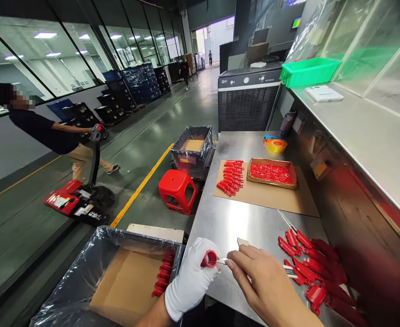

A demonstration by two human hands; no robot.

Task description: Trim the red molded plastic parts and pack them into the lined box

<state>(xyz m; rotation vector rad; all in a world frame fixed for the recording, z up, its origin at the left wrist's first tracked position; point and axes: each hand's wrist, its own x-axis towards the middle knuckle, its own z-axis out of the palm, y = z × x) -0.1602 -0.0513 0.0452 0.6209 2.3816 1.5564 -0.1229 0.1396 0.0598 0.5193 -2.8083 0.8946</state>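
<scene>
Bright ceiling panels [46,53]; glare on steel table [241,222]; strong wide-angle bending at edges.

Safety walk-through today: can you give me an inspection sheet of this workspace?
Surface: stainless steel table, with a cardboard sheet on it.
Job's things: a row of red plastic tags on the cardboard, a tray of red pieces, a pile of red tags at right, more in a plastic-lined box.
Clutter: tape roll at the table's far end.
Grippers: gloved left hand and bare right hand both hold one red tag.
Cables: nothing seen.
Surroundings: red stool; co-worker pulling a pallet jack.
</scene>
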